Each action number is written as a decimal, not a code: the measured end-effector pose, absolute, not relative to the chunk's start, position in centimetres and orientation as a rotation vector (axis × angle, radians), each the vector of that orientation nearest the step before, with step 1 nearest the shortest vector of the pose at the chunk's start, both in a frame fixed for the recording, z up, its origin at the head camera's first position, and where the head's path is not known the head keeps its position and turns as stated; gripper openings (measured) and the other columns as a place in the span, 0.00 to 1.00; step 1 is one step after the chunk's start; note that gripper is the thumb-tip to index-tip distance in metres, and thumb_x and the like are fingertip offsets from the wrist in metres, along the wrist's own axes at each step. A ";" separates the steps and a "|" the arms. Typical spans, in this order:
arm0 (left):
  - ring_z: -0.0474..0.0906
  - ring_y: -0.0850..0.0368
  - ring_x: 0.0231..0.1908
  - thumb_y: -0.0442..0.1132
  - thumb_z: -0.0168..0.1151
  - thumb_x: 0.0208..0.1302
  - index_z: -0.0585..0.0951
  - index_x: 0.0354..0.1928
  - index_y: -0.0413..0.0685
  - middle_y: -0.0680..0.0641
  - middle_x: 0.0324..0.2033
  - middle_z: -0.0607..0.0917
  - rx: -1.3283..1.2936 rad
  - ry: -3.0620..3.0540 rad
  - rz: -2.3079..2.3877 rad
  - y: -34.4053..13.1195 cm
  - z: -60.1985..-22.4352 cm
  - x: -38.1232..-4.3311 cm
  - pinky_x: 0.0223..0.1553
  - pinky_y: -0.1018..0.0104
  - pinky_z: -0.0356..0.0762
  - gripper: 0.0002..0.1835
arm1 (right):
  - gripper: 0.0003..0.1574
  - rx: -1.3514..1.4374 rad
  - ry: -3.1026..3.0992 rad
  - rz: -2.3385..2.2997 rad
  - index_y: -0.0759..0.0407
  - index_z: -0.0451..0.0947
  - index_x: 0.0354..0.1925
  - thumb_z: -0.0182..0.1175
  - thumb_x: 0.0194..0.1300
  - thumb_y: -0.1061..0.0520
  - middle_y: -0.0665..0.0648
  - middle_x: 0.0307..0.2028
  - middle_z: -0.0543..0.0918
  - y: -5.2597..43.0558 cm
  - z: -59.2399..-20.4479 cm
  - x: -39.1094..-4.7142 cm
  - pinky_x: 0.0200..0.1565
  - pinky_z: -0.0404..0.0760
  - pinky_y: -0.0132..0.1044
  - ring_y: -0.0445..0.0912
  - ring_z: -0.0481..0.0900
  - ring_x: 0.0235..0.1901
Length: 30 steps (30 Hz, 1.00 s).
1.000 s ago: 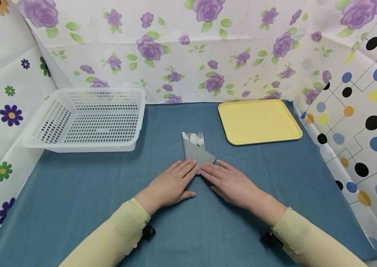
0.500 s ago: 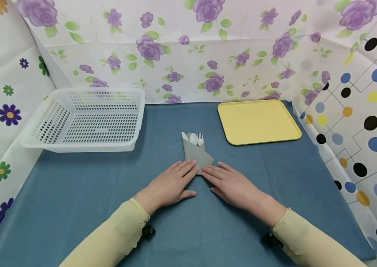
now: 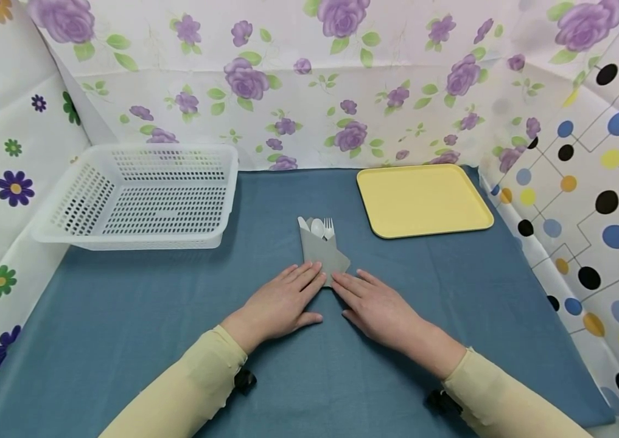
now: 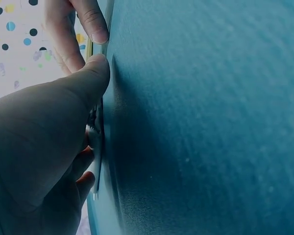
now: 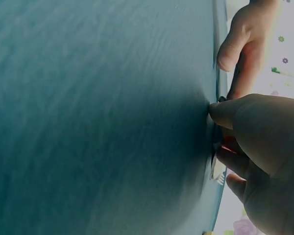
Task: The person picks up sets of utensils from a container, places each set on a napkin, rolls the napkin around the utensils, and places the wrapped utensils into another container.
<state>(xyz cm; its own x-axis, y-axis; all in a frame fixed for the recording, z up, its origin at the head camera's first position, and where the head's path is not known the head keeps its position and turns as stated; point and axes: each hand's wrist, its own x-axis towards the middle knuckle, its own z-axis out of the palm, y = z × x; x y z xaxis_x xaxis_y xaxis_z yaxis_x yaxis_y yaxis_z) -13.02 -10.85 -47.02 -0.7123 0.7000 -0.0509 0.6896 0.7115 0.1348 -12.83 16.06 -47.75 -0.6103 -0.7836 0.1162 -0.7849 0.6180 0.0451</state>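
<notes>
A folded grey napkin (image 3: 320, 252) lies mid-table in the head view, wrapped around white cutlery. From its top poke a knife (image 3: 302, 223), a spoon (image 3: 317, 227) and a fork (image 3: 328, 227); their lower parts are hidden inside. My left hand (image 3: 280, 302), fingers straight, presses on the lower left of the napkin. At its lower right edge, the fingertips of my right hand (image 3: 379, 309) rest, also extended. In the right wrist view, the fork tines (image 5: 220, 179) show beyond the fingers.
At the back left of the blue tablecloth (image 3: 167, 340) stands a white perforated basket (image 3: 167, 240). A yellow tray (image 3: 424, 201) lies at the back right. Patterned sheets (image 3: 287, 61) hang along the back and sides.
My right fingers have drawn back slightly from the napkin's right flap, and its corner has shifted a little left. My left hand has stayed in place.
</notes>
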 end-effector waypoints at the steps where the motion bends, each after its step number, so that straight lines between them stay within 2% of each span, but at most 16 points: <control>1: 0.53 0.42 0.86 0.64 0.57 0.83 0.61 0.87 0.43 0.39 0.86 0.60 1.144 2.815 0.157 -10.8 -47.0 -13.0 0.86 0.48 0.50 0.45 | 0.39 1.313 -2.721 0.043 0.65 0.75 0.78 0.72 0.79 0.49 0.63 0.76 0.76 16.0 -47.7 -12.9 0.80 0.66 0.55 0.54 0.74 0.77; 8: 0.54 0.42 0.85 0.64 0.57 0.84 0.62 0.87 0.43 0.39 0.86 0.60 1.148 2.827 0.134 -10.8 -47.1 -13.1 0.86 0.49 0.51 0.44 | 0.27 1.107 -2.815 0.408 0.66 0.83 0.70 0.69 0.80 0.54 0.65 0.67 0.85 15.4 -46.8 -14.6 0.78 0.71 0.57 0.59 0.82 0.69; 12: 0.56 0.41 0.85 0.63 0.58 0.84 0.63 0.86 0.43 0.38 0.85 0.62 1.165 2.837 0.135 -10.7 -47.0 -13.1 0.85 0.48 0.52 0.44 | 0.23 0.958 -2.843 0.486 0.65 0.85 0.67 0.68 0.81 0.55 0.64 0.64 0.86 15.3 -46.3 -15.7 0.70 0.80 0.57 0.59 0.84 0.66; 17: 0.57 0.41 0.84 0.63 0.58 0.83 0.64 0.86 0.42 0.38 0.85 0.63 1.178 2.852 0.128 -10.8 -47.0 -13.1 0.85 0.48 0.53 0.43 | 0.23 0.769 -2.908 0.480 0.65 0.85 0.66 0.68 0.82 0.53 0.65 0.62 0.87 15.0 -46.0 -17.0 0.57 0.88 0.57 0.59 0.87 0.59; 20: 0.57 0.41 0.84 0.63 0.59 0.83 0.65 0.86 0.42 0.38 0.84 0.63 1.177 2.857 0.131 -10.9 -47.0 -13.1 0.85 0.47 0.53 0.43 | 0.26 0.605 -3.012 0.526 0.65 0.84 0.67 0.67 0.82 0.49 0.66 0.60 0.85 14.7 -45.9 -18.5 0.53 0.88 0.57 0.59 0.88 0.54; 23: 0.57 0.41 0.84 0.62 0.60 0.83 0.65 0.86 0.42 0.38 0.84 0.63 1.177 2.858 0.139 -10.9 -47.0 -13.0 0.85 0.47 0.53 0.43 | 0.28 0.485 -3.132 0.646 0.65 0.85 0.64 0.66 0.83 0.44 0.65 0.54 0.86 14.4 -45.6 -20.2 0.50 0.87 0.56 0.57 0.87 0.47; 26: 0.58 0.41 0.84 0.62 0.60 0.83 0.65 0.86 0.42 0.38 0.84 0.64 1.177 2.858 0.133 -10.9 -47.0 -13.0 0.85 0.48 0.53 0.43 | 0.25 0.455 -3.216 0.776 0.62 0.88 0.55 0.66 0.82 0.42 0.60 0.44 0.87 14.1 -45.5 -21.5 0.44 0.85 0.51 0.52 0.84 0.38; 27: 0.59 0.41 0.84 0.62 0.60 0.83 0.66 0.85 0.42 0.38 0.84 0.64 1.180 2.862 0.131 -10.9 -47.0 -13.0 0.85 0.48 0.53 0.43 | 0.25 0.496 -3.210 0.833 0.60 0.88 0.50 0.66 0.81 0.38 0.57 0.39 0.86 14.4 -46.6 -22.4 0.41 0.83 0.47 0.49 0.81 0.34; 30: 0.58 0.42 0.84 0.62 0.60 0.83 0.65 0.86 0.43 0.38 0.84 0.64 1.172 2.860 0.117 -10.8 -47.1 -13.0 0.85 0.49 0.52 0.43 | 0.21 0.542 -3.233 0.922 0.56 0.85 0.38 0.67 0.80 0.41 0.53 0.30 0.82 14.3 -46.6 -23.0 0.34 0.77 0.42 0.46 0.77 0.28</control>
<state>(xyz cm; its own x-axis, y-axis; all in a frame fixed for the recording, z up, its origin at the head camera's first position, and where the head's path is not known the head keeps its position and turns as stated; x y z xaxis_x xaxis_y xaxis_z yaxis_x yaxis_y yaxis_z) -12.98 -10.79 -47.09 -0.7117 0.7023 -0.0158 0.6987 0.7100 0.0878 -23.03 14.33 -46.59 -0.9156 -0.3675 -0.1631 -0.2263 0.8063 -0.5465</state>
